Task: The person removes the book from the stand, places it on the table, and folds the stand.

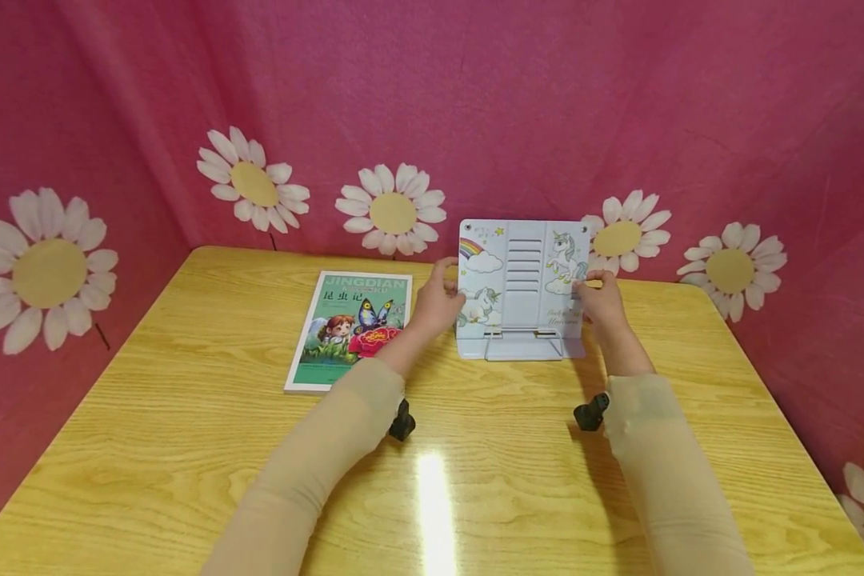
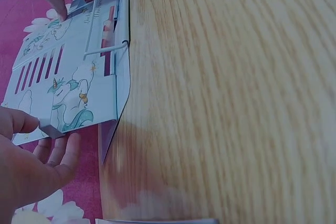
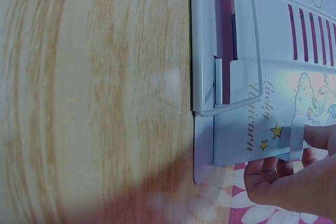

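A white metal book stand [image 1: 526,312] with unicorn, rainbow and cloud prints stands on the table, its panel tilted back. Slots run down its middle, and a wire bracket [image 3: 255,35] spans its lower front. My left hand [image 1: 438,302] pinches the left edge, thumb in front and fingers behind, by a small side tab [image 2: 50,130]. At the opposite edge, my right hand [image 1: 606,308] grips in the same way, next to another white tab [image 3: 297,138]. Part of the right fingers is hidden behind the panel.
A children's book [image 1: 324,328] with a green cover, butterfly and flower lies left of the stand, partly under my left forearm in the head view. The wooden table [image 1: 504,480] backs onto a pink daisy-print curtain [image 1: 432,96]. Each wrist carries a small black camera [image 1: 402,421].
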Available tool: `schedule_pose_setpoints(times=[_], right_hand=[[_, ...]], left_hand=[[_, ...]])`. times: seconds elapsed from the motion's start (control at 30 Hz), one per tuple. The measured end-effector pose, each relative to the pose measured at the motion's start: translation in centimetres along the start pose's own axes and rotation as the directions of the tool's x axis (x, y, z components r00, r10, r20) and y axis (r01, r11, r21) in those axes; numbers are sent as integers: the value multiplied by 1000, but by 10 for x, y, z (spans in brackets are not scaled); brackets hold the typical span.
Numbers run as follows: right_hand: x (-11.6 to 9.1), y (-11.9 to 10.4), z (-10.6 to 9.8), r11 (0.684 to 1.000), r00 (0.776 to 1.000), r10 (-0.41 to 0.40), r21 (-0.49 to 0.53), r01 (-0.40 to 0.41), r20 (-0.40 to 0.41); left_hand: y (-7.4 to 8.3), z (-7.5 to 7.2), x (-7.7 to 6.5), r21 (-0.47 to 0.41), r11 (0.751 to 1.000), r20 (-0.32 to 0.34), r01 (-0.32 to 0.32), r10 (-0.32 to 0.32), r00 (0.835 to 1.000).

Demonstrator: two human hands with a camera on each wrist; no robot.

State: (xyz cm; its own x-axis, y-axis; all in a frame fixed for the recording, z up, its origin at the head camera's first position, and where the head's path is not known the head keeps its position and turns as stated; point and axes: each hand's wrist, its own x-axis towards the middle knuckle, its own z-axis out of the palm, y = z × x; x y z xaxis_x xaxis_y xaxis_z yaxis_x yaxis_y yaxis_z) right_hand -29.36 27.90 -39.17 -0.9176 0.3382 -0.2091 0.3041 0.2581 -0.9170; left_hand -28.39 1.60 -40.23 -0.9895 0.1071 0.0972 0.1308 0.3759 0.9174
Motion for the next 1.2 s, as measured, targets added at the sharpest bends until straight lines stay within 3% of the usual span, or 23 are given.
schedule_pose_setpoints(times=[0.4, 0.77, 1.2], right_hand=[[-3, -2, 0, 1000, 1000, -7, -29, 7, 9], [0, -1, -2, 999, 997, -46, -26, 48, 69], [1, -3, -3, 992, 993, -72, -101, 81, 90]], left_hand=[[1, -7, -5, 56, 998, 32, -21, 19, 999], [-1, -11, -11, 75, 997, 75, -30, 25, 997], [-3, -14, -18, 33, 999, 126, -15, 10, 992]])
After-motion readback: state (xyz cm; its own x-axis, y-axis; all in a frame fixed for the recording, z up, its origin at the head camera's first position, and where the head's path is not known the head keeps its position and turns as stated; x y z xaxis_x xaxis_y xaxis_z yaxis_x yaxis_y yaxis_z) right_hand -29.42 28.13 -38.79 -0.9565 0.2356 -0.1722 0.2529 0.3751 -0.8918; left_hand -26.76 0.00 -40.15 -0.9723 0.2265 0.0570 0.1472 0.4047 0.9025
